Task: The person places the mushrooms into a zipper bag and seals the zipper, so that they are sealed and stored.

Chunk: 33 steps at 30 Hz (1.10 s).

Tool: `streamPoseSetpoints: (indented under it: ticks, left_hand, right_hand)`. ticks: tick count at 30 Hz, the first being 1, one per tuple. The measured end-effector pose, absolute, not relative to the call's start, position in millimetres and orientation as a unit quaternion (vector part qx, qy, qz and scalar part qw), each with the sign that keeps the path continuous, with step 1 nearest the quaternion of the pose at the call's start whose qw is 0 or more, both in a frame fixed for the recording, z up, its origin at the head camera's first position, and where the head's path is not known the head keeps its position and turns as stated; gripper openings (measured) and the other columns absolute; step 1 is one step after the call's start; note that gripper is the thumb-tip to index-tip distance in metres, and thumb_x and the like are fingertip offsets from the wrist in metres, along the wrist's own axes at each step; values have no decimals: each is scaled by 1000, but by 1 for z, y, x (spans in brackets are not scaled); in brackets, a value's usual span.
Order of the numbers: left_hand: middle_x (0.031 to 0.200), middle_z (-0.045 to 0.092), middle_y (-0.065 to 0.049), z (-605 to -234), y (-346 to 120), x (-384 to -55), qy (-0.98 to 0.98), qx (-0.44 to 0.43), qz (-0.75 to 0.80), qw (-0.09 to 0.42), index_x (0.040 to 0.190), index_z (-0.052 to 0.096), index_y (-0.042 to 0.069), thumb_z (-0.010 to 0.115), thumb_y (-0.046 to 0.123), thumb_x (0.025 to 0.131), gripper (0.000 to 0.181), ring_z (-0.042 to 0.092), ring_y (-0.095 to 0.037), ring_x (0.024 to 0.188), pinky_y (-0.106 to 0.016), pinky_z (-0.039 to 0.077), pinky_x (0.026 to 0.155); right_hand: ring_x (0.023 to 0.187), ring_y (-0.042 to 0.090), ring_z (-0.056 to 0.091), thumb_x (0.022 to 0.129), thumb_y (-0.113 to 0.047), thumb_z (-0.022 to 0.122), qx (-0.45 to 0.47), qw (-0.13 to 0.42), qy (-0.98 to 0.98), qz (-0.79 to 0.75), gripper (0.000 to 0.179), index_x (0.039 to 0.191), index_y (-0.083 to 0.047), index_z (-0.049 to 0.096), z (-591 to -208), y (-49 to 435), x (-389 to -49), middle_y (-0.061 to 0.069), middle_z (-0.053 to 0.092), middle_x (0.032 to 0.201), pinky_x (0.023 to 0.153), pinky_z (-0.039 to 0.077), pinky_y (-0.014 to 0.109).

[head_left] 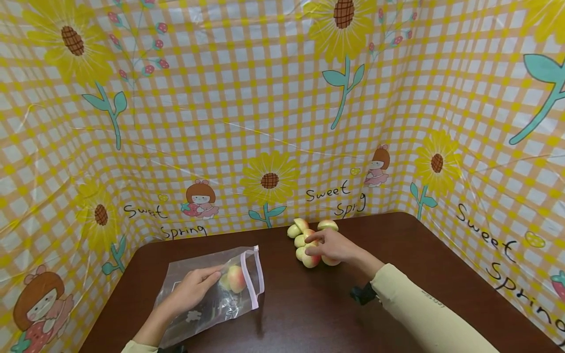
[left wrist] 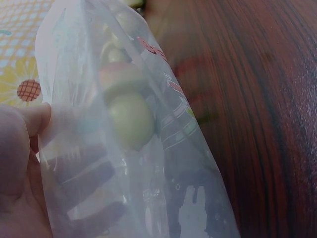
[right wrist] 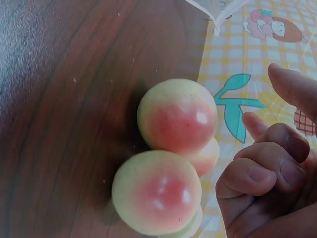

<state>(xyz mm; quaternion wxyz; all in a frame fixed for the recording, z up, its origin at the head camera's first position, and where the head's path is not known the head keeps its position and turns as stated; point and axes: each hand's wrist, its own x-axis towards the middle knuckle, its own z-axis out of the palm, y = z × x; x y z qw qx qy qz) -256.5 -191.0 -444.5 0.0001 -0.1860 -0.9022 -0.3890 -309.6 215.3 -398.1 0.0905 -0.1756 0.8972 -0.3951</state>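
A clear zip bag [head_left: 207,304] with a pale lilac closure stands tilted at the left, its mouth facing right. My left hand [head_left: 194,289] grips the side of the bag, thumb [left wrist: 37,119] outside and fingers showing through the plastic. Inside are a peach-like fruit [head_left: 236,278], pale green with a red blush, and a paler piece beside it. My right hand [head_left: 333,245] reaches over a cluster of similar fruits [head_left: 310,259]. In the right wrist view its fingers are loosely bent beside two blushed fruits [right wrist: 178,114], with nothing between them.
A dark brown wooden table [head_left: 300,318] lies under everything. Behind and at both sides hangs a checked sunflower cloth [head_left: 247,132]. One fruit [head_left: 328,225] sits at the back of the cluster, near the table's far edge. A black wrist device [head_left: 363,295] is under the right forearm.
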Motion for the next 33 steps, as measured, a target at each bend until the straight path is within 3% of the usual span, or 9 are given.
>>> streamPoseSetpoints:
  ticks: [5,7,9,16,22,33]
  left_hand:
    - [136,65,-8,-445,-191,-257,-904,-185,-387,0,135,66,17,52,26,106,33,55,-32,132,-57,41,111]
    - [136,65,-8,-445,-191,-257,-904,-183,-387,-1,135,66,18,53,26,106,33,55,-32,132,-57,41,110]
    - [136,64,-9,-445,-192,-258,-904,-181,-388,-3,135,66,18,53,27,106,33,55,-32,132,-57,41,110]
    - [137,64,-10,-444,-193,-257,-904,-180,-388,-5,135,67,18,53,30,106,35,54,-33,133,-58,41,110]
    - [137,64,-9,-444,-192,-256,-902,-178,-392,-9,136,66,18,52,29,106,35,54,-32,133,-57,41,111]
    - [136,64,-9,-445,-193,-254,-906,-171,-387,-7,135,66,16,52,26,106,34,55,-32,132,-57,41,111]
  right_hand:
    - [69,17,49,93,-28,73,-168,72,905,-383,45,128,-1,67,-395,222,-312,3,59,80,65,41,28]
    - [59,15,34,92,-27,74,-160,76,906,-383,46,129,-1,67,-394,225,-313,1,48,68,57,34,27]
    - [56,12,32,91,-27,75,-152,74,908,-382,46,129,-2,67,-394,228,-314,-2,45,65,54,33,26]
    - [59,14,37,88,-27,77,-144,65,910,-382,44,125,-4,70,-394,240,-316,-2,47,66,52,34,26]
    - [54,13,33,87,-28,76,-141,64,911,-383,49,127,0,67,-394,248,-318,-3,36,59,51,30,25]
    - [52,12,33,88,-19,76,-131,67,903,-404,51,131,5,62,-399,260,-322,-2,38,59,52,33,24]
